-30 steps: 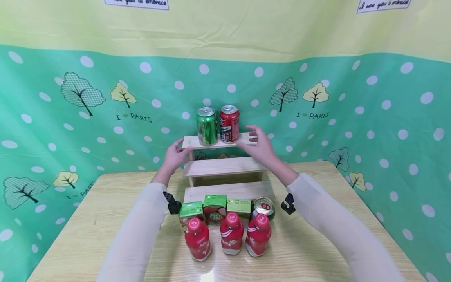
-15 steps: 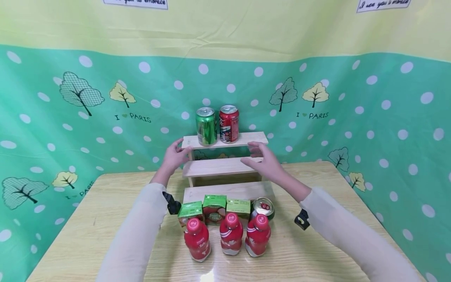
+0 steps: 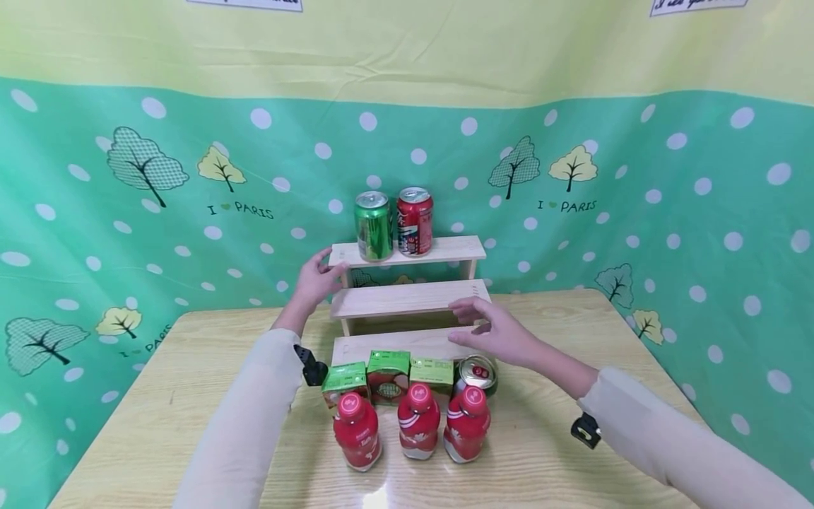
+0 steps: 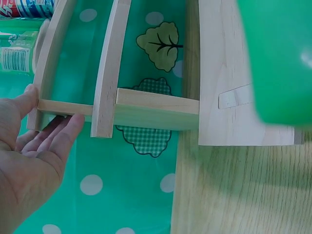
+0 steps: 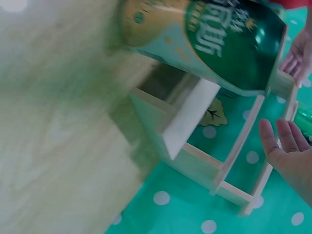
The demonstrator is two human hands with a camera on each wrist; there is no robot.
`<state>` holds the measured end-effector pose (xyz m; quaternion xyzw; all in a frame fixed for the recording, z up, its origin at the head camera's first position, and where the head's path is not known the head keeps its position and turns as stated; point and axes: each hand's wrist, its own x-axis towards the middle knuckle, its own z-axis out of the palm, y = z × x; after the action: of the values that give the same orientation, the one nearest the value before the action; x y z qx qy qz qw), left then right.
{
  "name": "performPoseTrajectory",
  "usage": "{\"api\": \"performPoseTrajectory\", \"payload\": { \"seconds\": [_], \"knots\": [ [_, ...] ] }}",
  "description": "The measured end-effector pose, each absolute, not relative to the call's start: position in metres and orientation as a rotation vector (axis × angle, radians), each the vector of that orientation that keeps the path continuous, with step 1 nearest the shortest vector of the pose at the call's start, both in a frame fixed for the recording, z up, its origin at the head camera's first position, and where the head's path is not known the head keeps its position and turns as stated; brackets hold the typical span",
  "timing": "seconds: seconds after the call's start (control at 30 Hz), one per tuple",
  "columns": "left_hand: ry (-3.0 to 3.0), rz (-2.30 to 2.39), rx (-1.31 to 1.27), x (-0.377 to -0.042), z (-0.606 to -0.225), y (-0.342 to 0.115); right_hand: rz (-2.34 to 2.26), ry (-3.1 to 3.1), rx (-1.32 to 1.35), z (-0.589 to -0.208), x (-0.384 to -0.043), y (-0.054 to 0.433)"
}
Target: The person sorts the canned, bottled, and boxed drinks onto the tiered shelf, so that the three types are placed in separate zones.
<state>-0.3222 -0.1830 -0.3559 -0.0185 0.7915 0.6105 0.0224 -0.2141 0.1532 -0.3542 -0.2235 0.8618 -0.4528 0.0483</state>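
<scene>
A three-step wooden display rack (image 3: 407, 299) stands at the back of the table. My left hand (image 3: 316, 281) holds the left end of its top step, thumb on the edge and fingers around the side, as the left wrist view shows. A green can (image 3: 374, 226) and a red cola can (image 3: 415, 222) stand upright on that top step. My right hand (image 3: 499, 332) is empty, fingers loosely bent, over the right end of the lower steps. Just below it, a dark green can (image 3: 477, 375) stands on the table; the right wrist view shows this can (image 5: 209, 44) up close.
Three small green-topped boxes, one of them in the middle (image 3: 389, 376), stand in a row before the rack. Closer to me are three red bottles, the middle one (image 3: 418, 424) among them. A green dotted cloth (image 3: 254, 141) hangs behind the table (image 3: 210, 396).
My right hand has moved away from the red can on the top step, down and toward me, to near the dark green can. My left hand stays at the rack.
</scene>
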Motion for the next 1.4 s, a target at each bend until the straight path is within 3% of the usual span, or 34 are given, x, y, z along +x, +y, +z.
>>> {"api": "performPoseTrajectory", "payload": {
  "seconds": [0.63,1.4],
  "knots": [
    [2.451,1.878,-0.047,-0.320,-0.354,-0.182,-1.220,2.601,-0.758,-0.390,-0.188,0.182],
    [2.459,1.867,-0.045,-0.320,-0.354,-0.183,-1.317,2.498,-0.710,-0.408,-0.183,0.196]
  ]
}}
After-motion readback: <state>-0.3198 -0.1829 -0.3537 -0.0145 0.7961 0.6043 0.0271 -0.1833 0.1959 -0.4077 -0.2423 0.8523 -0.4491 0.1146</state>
